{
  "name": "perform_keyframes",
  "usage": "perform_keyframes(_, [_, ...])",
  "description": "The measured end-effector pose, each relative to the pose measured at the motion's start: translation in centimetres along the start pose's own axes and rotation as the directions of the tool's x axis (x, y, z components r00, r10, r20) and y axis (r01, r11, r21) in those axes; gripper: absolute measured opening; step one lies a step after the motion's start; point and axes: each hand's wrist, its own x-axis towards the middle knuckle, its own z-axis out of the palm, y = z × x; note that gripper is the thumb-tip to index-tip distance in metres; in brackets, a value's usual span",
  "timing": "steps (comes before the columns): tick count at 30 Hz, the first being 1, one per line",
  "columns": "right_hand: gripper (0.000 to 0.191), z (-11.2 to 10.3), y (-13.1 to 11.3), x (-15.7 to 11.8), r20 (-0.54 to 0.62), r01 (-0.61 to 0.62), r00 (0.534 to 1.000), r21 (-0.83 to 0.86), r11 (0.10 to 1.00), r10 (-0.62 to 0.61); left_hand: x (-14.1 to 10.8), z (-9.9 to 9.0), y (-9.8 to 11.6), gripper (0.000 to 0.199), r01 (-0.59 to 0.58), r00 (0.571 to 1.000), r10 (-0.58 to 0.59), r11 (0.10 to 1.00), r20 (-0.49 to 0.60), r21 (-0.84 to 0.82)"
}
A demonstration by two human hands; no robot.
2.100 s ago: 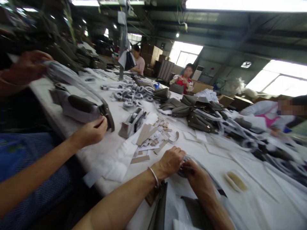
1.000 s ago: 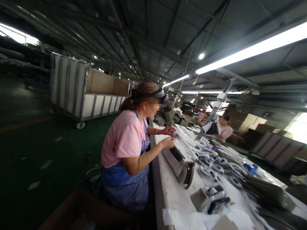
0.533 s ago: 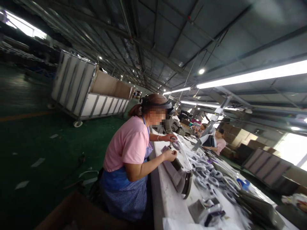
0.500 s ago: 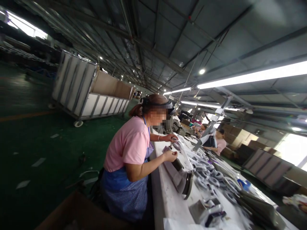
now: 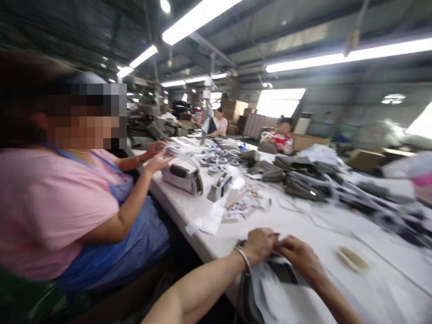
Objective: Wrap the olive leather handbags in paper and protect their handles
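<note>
At the near table edge, my left hand [image 5: 259, 245], with a bangle at the wrist, is closed in a pinch. Facing it, my right hand [image 5: 299, 254] pinches too, fingertips almost touching the left ones. Between them shows the tip of a small dark strip [image 5: 277, 235]; blur hides whether it belongs to the bag below. Just under my hands is a dark olive bag [image 5: 285, 272], partly covered by white sheets [image 5: 286, 299] and by my forearms.
On my left sits a co-worker in a pink shirt [image 5: 57, 193], both hands at a bag with white wrapping [image 5: 182, 182]. Paper scraps [image 5: 243, 202] lie ahead on the white table [image 5: 303, 225]. Dark bags [image 5: 300, 180] are heaped beyond; an oval tan piece [image 5: 353, 258] lies right.
My view has swung right and down from the co-worker and the aisle. Both my hands and the bag under them are now in sight. The co-worker still handles small parts.
</note>
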Motion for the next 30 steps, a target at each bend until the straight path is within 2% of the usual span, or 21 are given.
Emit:
perform_keyframes(2, [0.019, -0.4, 0.2, 0.0, 0.067, -0.228, 0.973, 0.192, 0.955, 0.219, 0.9, 1.8, -0.6, 0.024, 0.009, 1.000, -0.009, 1.000, 0.010, 0.000])
perform_keyframes(4, [0.017, -0.4, 0.7, 0.6, 0.081, -0.318, 0.948, 0.257, 0.913, 0.308, 1.8, 2.2, -1.3, 0.023, -0.004, 1.000, 0.004, 1.000, 0.025, -0.012])
perform_keyframes(7, [0.021, -0.1, 2.0, 0.8, 0.102, -0.368, 0.930, 0.323, 0.872, 0.354, 2.0, 1.7, -2.0, 0.026, -0.046, 0.997, 0.049, 0.997, 0.055, -0.054])
perform_keyframes(12, [0.024, 0.3, 3.4, 0.3, 0.139, -0.362, 0.932, 0.398, 0.843, 0.335, 0.8, 1.0, -1.8, 0.023, -0.101, 0.988, 0.117, 0.982, 0.096, -0.160])
perform_keyframes(18, [0.023, 0.3, 3.2, 0.1, 0.087, -0.342, 0.938, 0.375, 0.861, 0.335, 0.4, 1.4, -1.8, 0.020, -0.065, 0.996, 0.078, 0.974, 0.054, -0.218])
perform_keyframes(25, [0.021, -0.6, 2.1, -0.5, 0.026, -0.170, 0.985, 0.163, 0.972, 0.168, 0.2, 1.6, -1.3, 0.012, -0.011, 0.999, 0.023, 0.971, 0.044, -0.238])
perform_keyframes(30, [0.025, -1.6, 1.3, 0.3, 0.104, -0.199, 0.976, 0.071, 0.977, 0.192, 0.5, 1.5, -1.2, 0.015, 0.028, 0.999, -0.018, 0.970, 0.045, -0.241])
